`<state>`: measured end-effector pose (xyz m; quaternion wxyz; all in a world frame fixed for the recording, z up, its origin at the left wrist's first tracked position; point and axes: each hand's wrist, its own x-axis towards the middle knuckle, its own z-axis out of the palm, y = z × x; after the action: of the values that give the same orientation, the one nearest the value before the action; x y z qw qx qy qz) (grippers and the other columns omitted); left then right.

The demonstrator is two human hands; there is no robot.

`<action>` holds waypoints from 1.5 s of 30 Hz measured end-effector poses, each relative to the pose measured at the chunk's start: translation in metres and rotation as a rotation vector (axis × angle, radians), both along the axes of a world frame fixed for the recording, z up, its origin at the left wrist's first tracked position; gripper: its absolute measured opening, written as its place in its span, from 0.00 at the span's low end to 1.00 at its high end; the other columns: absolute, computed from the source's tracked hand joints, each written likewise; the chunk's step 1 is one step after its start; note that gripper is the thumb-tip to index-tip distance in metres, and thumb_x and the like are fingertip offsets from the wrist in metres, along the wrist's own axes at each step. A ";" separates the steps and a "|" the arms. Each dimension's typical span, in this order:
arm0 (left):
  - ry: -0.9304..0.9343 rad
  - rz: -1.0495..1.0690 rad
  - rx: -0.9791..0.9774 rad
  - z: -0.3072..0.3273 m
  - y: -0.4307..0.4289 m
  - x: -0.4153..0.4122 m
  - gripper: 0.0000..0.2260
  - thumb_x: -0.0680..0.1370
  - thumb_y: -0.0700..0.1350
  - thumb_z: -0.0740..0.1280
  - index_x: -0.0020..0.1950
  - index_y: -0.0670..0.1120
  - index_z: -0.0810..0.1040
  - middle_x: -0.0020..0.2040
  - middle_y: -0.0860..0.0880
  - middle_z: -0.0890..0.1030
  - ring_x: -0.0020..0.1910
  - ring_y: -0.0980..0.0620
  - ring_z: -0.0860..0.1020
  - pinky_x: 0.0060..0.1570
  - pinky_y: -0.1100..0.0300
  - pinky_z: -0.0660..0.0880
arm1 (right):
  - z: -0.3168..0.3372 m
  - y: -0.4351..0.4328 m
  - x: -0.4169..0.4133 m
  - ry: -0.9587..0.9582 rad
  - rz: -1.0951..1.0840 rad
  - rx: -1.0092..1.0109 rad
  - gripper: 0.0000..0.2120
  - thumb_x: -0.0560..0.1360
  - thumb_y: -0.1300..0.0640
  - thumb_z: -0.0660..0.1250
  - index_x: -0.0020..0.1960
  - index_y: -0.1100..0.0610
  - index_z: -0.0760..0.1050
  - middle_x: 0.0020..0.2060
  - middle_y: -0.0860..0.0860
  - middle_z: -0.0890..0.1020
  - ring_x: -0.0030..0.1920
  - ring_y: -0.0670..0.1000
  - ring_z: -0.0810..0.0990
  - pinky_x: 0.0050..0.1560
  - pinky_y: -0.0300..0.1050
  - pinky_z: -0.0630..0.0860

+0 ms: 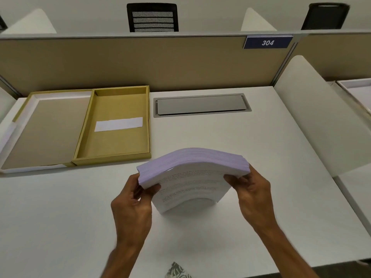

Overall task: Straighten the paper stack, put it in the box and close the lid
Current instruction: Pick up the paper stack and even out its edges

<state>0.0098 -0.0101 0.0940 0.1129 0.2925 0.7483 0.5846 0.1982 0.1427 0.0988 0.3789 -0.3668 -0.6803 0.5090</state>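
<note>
Paper stack is held upright on the white desk, its lower edge resting on the surface and its top edge bowed into an arch that runs left to right. The printed front sheet faces the camera. The left hand grips the stack's upper left corner, fingers closed over the front; the right hand clamps the upper right corner likewise. The sheets are thin and white, their layered edges showing. The box, a shallow mustard cardboard tray with a white label inside, lies open to the upper left, well apart from the stack. Its hinged lid is laid flat beside it, touching. Bare desk is left between stack and box.
</note>
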 end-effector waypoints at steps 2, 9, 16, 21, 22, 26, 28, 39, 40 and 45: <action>0.021 0.005 0.008 0.000 0.000 -0.001 0.25 0.72 0.32 0.73 0.52 0.64 0.79 0.46 0.67 0.84 0.46 0.64 0.83 0.43 0.76 0.74 | 0.000 0.001 0.000 0.006 -0.005 0.020 0.23 0.77 0.66 0.70 0.59 0.38 0.79 0.51 0.41 0.86 0.52 0.44 0.84 0.49 0.31 0.78; -0.024 -0.072 -0.062 0.000 0.001 -0.002 0.25 0.77 0.37 0.70 0.53 0.71 0.73 0.48 0.71 0.82 0.51 0.66 0.81 0.47 0.72 0.77 | -0.014 -0.004 -0.003 -0.035 -0.013 0.002 0.30 0.77 0.67 0.69 0.58 0.30 0.75 0.51 0.35 0.84 0.53 0.39 0.83 0.48 0.26 0.75; -0.020 -0.042 -0.013 -0.003 0.000 0.000 0.27 0.76 0.34 0.71 0.53 0.69 0.76 0.47 0.69 0.83 0.49 0.65 0.82 0.43 0.76 0.74 | -0.018 -0.005 -0.002 -0.002 -0.043 -0.010 0.25 0.77 0.68 0.69 0.60 0.38 0.77 0.50 0.37 0.85 0.52 0.40 0.84 0.49 0.27 0.76; -0.212 -0.064 0.087 -0.007 0.006 0.014 0.21 0.77 0.39 0.70 0.63 0.61 0.71 0.56 0.62 0.80 0.59 0.59 0.78 0.55 0.62 0.77 | -0.019 -0.020 -0.010 0.046 -0.077 -0.064 0.20 0.77 0.60 0.69 0.65 0.44 0.73 0.55 0.37 0.83 0.58 0.40 0.81 0.53 0.29 0.76; -0.261 -0.068 0.148 -0.005 0.008 0.020 0.21 0.76 0.42 0.70 0.66 0.56 0.70 0.58 0.59 0.79 0.60 0.57 0.77 0.55 0.63 0.77 | -0.017 -0.025 -0.013 0.104 -0.087 -0.077 0.20 0.77 0.58 0.69 0.67 0.46 0.72 0.56 0.40 0.83 0.59 0.43 0.81 0.55 0.32 0.76; -0.455 0.092 0.305 0.012 0.031 0.040 0.21 0.74 0.58 0.67 0.63 0.53 0.70 0.59 0.52 0.79 0.58 0.54 0.77 0.55 0.58 0.76 | -0.004 -0.039 -0.034 0.303 -0.134 -0.170 0.20 0.77 0.48 0.66 0.68 0.49 0.71 0.60 0.48 0.81 0.62 0.50 0.78 0.59 0.42 0.76; -0.501 0.186 0.272 0.019 0.043 0.044 0.19 0.74 0.65 0.64 0.59 0.57 0.69 0.61 0.47 0.77 0.60 0.49 0.77 0.57 0.49 0.77 | 0.001 -0.041 -0.042 0.320 -0.145 -0.194 0.19 0.78 0.46 0.65 0.67 0.49 0.71 0.57 0.47 0.81 0.60 0.49 0.80 0.55 0.40 0.77; -0.432 0.407 0.177 0.018 0.056 0.036 0.08 0.79 0.61 0.61 0.47 0.59 0.70 0.45 0.49 0.79 0.44 0.50 0.79 0.39 0.58 0.75 | 0.005 -0.026 -0.057 0.258 -0.381 -0.294 0.19 0.73 0.36 0.63 0.55 0.47 0.75 0.37 0.33 0.81 0.38 0.33 0.80 0.36 0.28 0.75; -0.427 0.406 0.180 0.019 0.057 0.035 0.07 0.79 0.61 0.62 0.47 0.59 0.70 0.45 0.50 0.79 0.44 0.50 0.78 0.39 0.58 0.75 | 0.005 -0.025 -0.058 0.247 -0.384 -0.290 0.17 0.73 0.36 0.63 0.55 0.46 0.75 0.36 0.32 0.81 0.38 0.33 0.80 0.35 0.28 0.75; -0.446 0.297 0.204 0.020 0.054 0.029 0.10 0.75 0.66 0.60 0.48 0.61 0.70 0.44 0.53 0.78 0.43 0.54 0.78 0.39 0.59 0.76 | 0.008 -0.023 -0.054 0.214 -0.322 -0.262 0.19 0.72 0.32 0.62 0.53 0.43 0.75 0.38 0.33 0.82 0.39 0.33 0.80 0.36 0.27 0.75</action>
<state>0.0388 0.0435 0.1135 0.1579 0.0537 0.6768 0.7170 0.1440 0.1198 0.1066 0.4745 -0.4604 -0.4972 0.5619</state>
